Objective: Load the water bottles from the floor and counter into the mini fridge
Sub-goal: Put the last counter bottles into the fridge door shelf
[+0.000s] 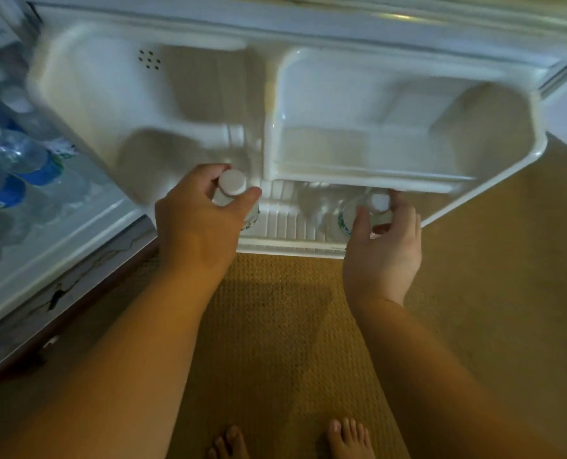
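Mid-load, both hands busy at the open fridge door [408,104]. Left hand [199,220] pinching a bottle [232,190] by the neck just under its white cap, fingers wrapped tight. Right hand [386,246] curled loosely round a second bottle [368,212], fingers half spread. Both going into the bottom door rack [282,223]. Next up probably: seat them upright, let go, fetch more. Main compartment [87,223] already packed with bottles

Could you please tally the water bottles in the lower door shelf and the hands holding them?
Clear plastic water bottles with white caps, upright in the white fridge door shelf: 2 (left-hand bottle, right-hand bottle)
Bare hands: 2 (left hand, right hand)
Total: 4
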The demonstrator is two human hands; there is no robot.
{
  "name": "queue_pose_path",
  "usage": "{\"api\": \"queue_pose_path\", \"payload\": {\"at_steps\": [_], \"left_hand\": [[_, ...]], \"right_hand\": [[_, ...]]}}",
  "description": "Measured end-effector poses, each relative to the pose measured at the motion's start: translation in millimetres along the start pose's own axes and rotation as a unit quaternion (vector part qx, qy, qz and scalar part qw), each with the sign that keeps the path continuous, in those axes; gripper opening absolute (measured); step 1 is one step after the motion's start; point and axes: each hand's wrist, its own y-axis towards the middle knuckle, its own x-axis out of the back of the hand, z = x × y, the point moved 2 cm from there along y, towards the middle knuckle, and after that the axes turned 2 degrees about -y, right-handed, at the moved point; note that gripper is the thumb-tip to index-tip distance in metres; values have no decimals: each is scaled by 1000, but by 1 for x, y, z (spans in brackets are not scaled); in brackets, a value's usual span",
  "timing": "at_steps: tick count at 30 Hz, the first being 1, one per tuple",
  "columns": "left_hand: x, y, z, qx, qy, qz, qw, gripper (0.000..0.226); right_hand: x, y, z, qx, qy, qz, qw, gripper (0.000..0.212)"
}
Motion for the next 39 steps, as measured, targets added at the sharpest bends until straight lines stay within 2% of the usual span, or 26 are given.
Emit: {"api": "queue_pose_path", "payload": {"at_steps": [5, 10, 13, 15, 17, 19, 22, 26, 31, 35, 37, 39], "left_hand": [[-18, -3, 4, -12, 22, 20, 999, 41], [-39, -11, 17, -13, 4, 92, 996, 67], [-48, -8, 21, 6, -2, 66, 998, 76], [-53, -2, 26, 49, -8, 48, 998, 84], [-57, 1, 32, 82, -7, 30, 996, 80], [-58, 0, 37, 90, 16, 21, 996, 67], [-62, -4, 37, 77, 41, 43, 995, 56], [-80, -13, 28, 38, 45, 93, 994, 53], [-109, -22, 14, 17, 7, 133, 991, 61], [-112, -29, 12, 14, -7, 132, 991, 69], [-105, -37, 17, 33, -1, 127, 991, 84], [-87, -55, 21, 93, 18, 117, 989, 93]], "right_hand": [[1, 2, -6, -29, -20, 4, 999, 46], [1, -2, -18, -27, -50, 39, 998, 54], [-2, -10, -23, -24, -42, 62, 997, 58], [-4, -15, -28, -21, -28, 67, 997, 60], [-7, -19, -34, -34, -17, 74, 996, 62], [-11, -21, -39, -54, -9, 85, 995, 63], [-18, -23, -42, -73, 15, 91, 993, 65], [-24, -19, -42, -93, 35, 76, 992, 66], [-26, -19, -43, -98, 61, 78, 990, 64], [-22, -21, -39, -103, 67, 93, 988, 64], [-11, -25, -31, -96, 47, 111, 988, 62], [9, -37, -16, -66, 13, 143, 987, 58]]}}
